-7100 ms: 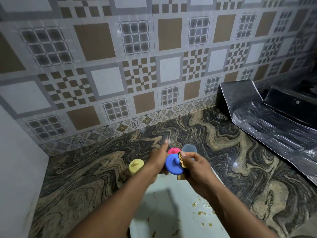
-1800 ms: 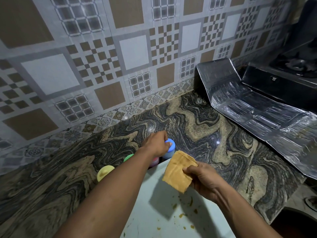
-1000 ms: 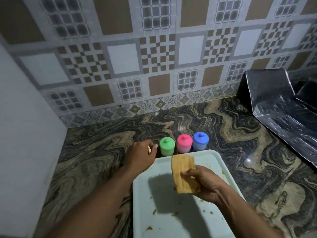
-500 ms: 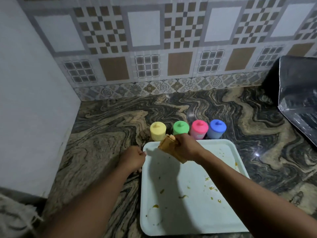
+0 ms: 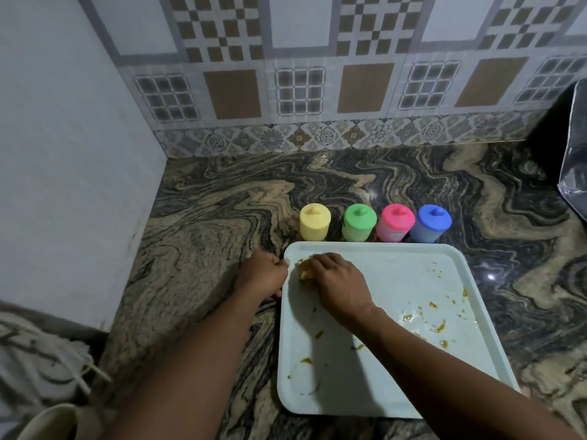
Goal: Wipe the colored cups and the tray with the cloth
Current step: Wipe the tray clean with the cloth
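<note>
The cloth (image 5: 304, 270) is bunched under your right hand (image 5: 336, 281), whose fingers curl down over it and press it onto the tray (image 5: 413, 258) near its upper-left corner; only a tan edge of the fabric shows past your knuckles. Your left hand (image 5: 262, 274) sits just left of that corner, fingers curled and thumb at the rim, seemingly pinching it to steady the tray. This looks like the tray-wiping step, barely begun: brown smears (image 5: 440, 327) are spread over the tray's right side, with smaller spots (image 5: 318, 335) toward the lower left. The next stroke likely calls for sweeping the cloth right and down across those marks, with firm pressure and the rim held fast. The yellow cup (image 5: 314, 222), green cup (image 5: 359, 223), pink cup (image 5: 395, 224) and blue cup (image 5: 432, 224) stand in a row just above the tray's top edge on the marbled counter (image 5: 222, 217); keep strokes clear of them. A foil-covered object (image 5: 576, 173) juts in at the right edge, well apart.
</note>
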A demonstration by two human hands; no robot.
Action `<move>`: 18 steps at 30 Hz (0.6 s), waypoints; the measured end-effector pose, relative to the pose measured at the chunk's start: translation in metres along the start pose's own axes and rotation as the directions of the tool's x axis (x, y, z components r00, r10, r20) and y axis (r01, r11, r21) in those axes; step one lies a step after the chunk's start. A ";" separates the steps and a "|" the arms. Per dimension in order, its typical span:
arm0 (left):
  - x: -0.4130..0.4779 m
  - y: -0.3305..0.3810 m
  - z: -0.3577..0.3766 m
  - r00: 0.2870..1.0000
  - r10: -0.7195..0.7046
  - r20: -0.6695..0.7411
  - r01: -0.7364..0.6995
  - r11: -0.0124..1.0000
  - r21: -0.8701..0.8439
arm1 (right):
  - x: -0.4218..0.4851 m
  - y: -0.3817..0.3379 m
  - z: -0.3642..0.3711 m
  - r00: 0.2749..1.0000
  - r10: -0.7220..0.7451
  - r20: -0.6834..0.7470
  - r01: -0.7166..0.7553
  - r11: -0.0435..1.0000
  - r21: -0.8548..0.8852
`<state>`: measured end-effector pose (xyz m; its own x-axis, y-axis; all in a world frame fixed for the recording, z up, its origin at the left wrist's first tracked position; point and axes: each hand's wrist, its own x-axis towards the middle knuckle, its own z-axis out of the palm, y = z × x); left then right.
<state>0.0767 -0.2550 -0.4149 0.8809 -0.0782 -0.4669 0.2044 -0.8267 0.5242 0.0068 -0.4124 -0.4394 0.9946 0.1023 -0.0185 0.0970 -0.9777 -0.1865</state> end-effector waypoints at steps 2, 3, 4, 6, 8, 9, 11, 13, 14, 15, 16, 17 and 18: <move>0.003 -0.001 0.001 1.000 -0.002 0.005 0.003 1.000 -0.005 | -0.001 -0.001 0.001 1.000 0.016 0.010 -0.016 1.000 -0.004; 0.004 -0.002 0.002 1.000 -0.003 0.005 0.003 1.000 -0.012 | -0.001 -0.001 -0.001 1.000 0.016 0.013 -0.016 1.000 -0.003; 0.006 -0.002 0.003 1.000 -0.006 0.000 0.006 1.000 -0.019 | -0.001 -0.001 -0.002 1.000 0.013 0.019 -0.013 1.000 -0.008; 0.010 -0.004 0.006 1.000 -0.010 -0.014 0.010 1.000 -0.025 | -0.002 -0.002 -0.005 1.000 0.004 0.031 -0.003 1.000 -0.024; 0.014 -0.006 0.008 1.000 -0.014 -0.027 0.014 0.999 -0.030 | -0.006 -0.005 -0.004 1.000 -0.002 0.021 0.003 0.999 -0.040; 0.016 -0.006 0.009 0.999 -0.015 -0.029 0.014 0.999 -0.035 | -0.010 -0.007 -0.003 1.000 0.001 0.023 0.000 0.999 -0.049; 0.019 -0.006 0.010 1.000 -0.014 -0.020 0.013 0.999 -0.044 | -0.023 -0.013 0.002 0.999 0.011 0.038 -0.009 0.999 -0.051; 0.020 -0.005 0.011 1.000 -0.019 -0.019 0.018 0.999 -0.041 | -0.040 -0.020 0.006 0.999 0.005 0.040 -0.004 1.000 -0.025; 0.019 -0.004 0.011 0.999 -0.021 -0.024 0.020 0.999 -0.034 | -0.050 -0.024 0.007 1.000 -0.002 0.029 0.002 1.000 -0.011; 0.019 -0.004 0.011 0.999 -0.023 -0.027 0.022 0.999 -0.030 | -0.059 -0.027 0.009 1.000 -0.013 0.016 0.013 1.000 0.005; 0.019 -0.004 0.011 0.999 -0.025 -0.024 0.024 0.999 -0.032 | -0.069 -0.031 0.011 1.000 -0.028 0.010 0.027 1.000 0.014; 0.020 -0.004 0.011 0.999 -0.029 -0.016 0.028 0.999 -0.036 | -0.078 -0.034 0.012 0.999 -0.044 0.014 0.044 0.999 0.019; 0.019 -0.004 0.010 0.999 -0.035 -0.001 0.035 0.999 -0.037 | -0.088 -0.037 0.013 0.998 -0.062 0.023 0.062 0.998 0.019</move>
<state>0.0885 -0.2587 -0.4337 0.8736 -0.0483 -0.4842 0.2508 -0.8080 0.5332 -0.0848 -0.3832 -0.4440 0.9855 0.1671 -0.0297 0.1576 -0.9658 -0.2060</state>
